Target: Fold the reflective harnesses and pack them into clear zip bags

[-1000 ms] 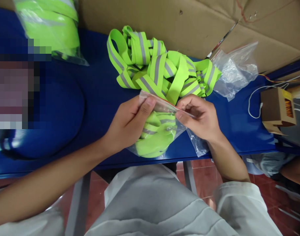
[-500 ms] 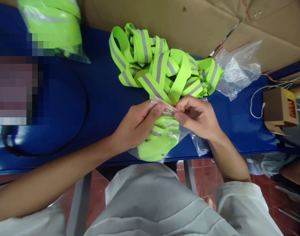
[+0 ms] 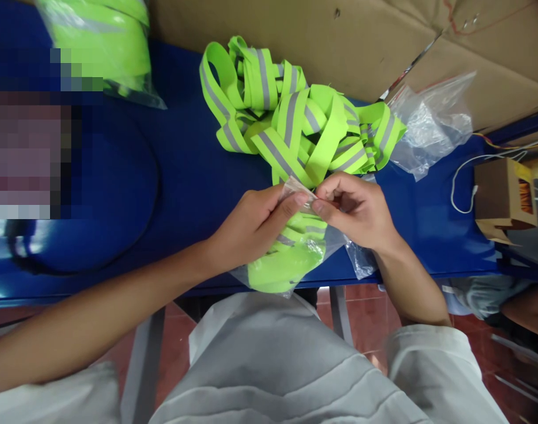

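**Bag mouth pinched from both sides, one strap in, pile waiting**

Both hands are working the top edge of the zip bag (image 3: 291, 271). The left hand (image 3: 251, 227) is pinching the mouth between thumb and forefinger. The right hand (image 3: 357, 212) is pinching the same edge from the other side, so the fingertips are almost meeting at the middle of the strip. The other fingers are curled in and nothing else is being held.

The zip bag is hanging from that pinch at the near edge of the desk (image 3: 198, 171), with its bottom sagging past the edge toward the lap. The folded strap (image 3: 295, 235), neon green with a grey stripe, is sitting fully inside it.

Progress, my read: filling is done for this one, and the closure looks like it's being pressed shut. I cannot tell how much of the strip is actually locked.

- Just beyond the zip bag: the loose straps (image 3: 304, 123) are lying tangled and unbagged, so that is the bulk remaining.
- Right of the zip bag, under the right wrist: a spare bag (image 3: 361, 259) is lying flat.
- Beyond and right of the zip bag: the empty bags (image 3: 432, 126) are crumpled against the cardboard sheet (image 3: 339, 41).
- Far right of the zip bag: a small carton (image 3: 501, 191) with a white cable (image 3: 461, 176).
- Far beyond and left of the zip bag: one packed bag (image 3: 105, 47) is sitting apart, which looks like finished output.
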Motion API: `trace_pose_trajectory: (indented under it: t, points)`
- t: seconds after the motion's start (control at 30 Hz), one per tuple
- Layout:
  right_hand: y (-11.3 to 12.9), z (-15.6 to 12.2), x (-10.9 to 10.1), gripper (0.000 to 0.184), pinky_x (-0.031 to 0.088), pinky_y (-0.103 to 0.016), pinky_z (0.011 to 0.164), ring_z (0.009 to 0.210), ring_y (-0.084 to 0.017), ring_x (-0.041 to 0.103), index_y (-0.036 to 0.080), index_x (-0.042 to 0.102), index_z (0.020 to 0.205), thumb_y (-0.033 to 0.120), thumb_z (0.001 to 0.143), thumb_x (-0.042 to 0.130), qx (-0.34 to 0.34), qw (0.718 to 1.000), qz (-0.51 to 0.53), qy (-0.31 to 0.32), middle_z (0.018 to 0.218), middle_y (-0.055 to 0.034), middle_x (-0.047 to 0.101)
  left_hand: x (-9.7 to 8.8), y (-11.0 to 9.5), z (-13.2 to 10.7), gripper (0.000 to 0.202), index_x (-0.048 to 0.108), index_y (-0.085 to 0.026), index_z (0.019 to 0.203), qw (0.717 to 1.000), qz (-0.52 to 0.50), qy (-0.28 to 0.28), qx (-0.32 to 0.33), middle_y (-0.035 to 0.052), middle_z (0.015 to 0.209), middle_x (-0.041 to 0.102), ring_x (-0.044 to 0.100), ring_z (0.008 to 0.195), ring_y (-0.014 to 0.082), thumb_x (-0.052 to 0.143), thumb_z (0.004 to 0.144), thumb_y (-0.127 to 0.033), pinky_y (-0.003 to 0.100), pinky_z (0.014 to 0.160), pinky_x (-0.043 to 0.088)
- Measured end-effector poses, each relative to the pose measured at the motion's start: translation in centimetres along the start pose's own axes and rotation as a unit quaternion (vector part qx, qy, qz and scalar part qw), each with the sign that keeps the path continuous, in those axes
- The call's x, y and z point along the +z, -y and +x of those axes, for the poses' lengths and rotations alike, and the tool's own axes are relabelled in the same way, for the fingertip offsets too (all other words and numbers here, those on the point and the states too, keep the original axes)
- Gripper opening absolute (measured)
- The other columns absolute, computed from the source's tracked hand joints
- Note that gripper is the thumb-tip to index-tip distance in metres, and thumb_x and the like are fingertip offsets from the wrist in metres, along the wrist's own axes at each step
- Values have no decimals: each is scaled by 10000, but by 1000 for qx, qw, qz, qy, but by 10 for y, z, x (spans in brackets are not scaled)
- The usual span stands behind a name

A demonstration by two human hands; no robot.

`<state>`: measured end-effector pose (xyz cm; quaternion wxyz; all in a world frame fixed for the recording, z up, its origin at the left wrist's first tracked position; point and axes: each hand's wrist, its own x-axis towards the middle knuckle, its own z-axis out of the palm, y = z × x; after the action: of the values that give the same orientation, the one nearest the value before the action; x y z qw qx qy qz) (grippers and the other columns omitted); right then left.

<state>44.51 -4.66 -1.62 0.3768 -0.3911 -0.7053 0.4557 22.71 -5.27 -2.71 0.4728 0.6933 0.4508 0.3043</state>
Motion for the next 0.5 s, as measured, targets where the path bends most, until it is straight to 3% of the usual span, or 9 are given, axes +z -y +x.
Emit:
trace_pose_trajectory:
  t: [0.27, 0.5]
  points:
    - [3, 1, 0, 206, 341, -219, 515, 584, -60, 432, 175, 654, 871, 320, 953, 775, 5, 1000, -11, 8, 688, 40, 552, 0, 0, 1, 448, 657, -167, 830, 999, -24, 35, 1, -12, 679, 589, 519, 630, 126, 521, 1020, -550, 259, 590, 379]
    - [3, 2, 1, 152, 292, -214, 512, 574, -52, 370, 167, 652, 865, 253, 963, 730, -10, 999, -29, 24, 669, 53, 497, 5, 8, 3, 424, 724, -185, 1010, 993, -88, 79, 0, -19, 819, 704, 603, 733, 141, 769, 868, -582, 248, 650, 424]
